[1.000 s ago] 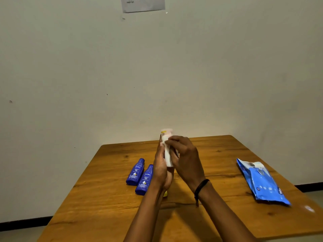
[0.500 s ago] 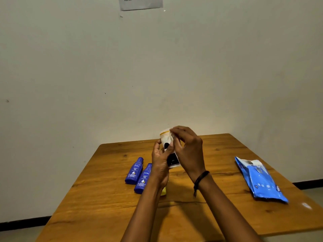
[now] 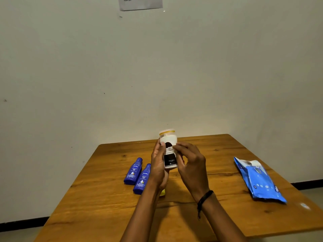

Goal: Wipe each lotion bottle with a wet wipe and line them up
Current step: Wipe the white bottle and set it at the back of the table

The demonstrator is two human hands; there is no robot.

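Your left hand (image 3: pixel 157 166) grips the white lotion bottle (image 3: pixel 170 160) upright above the table (image 3: pixel 218 154) — your right hand (image 3: pixel 192 165) pinches its side. Two blue bottles (image 3: pixel 142 179) lie just left.

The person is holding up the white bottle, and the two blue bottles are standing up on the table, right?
Not quite. In the head view, the far blue bottle and the near blue bottle lie flat on the table, not standing. The left hand does hold up the white bottle.
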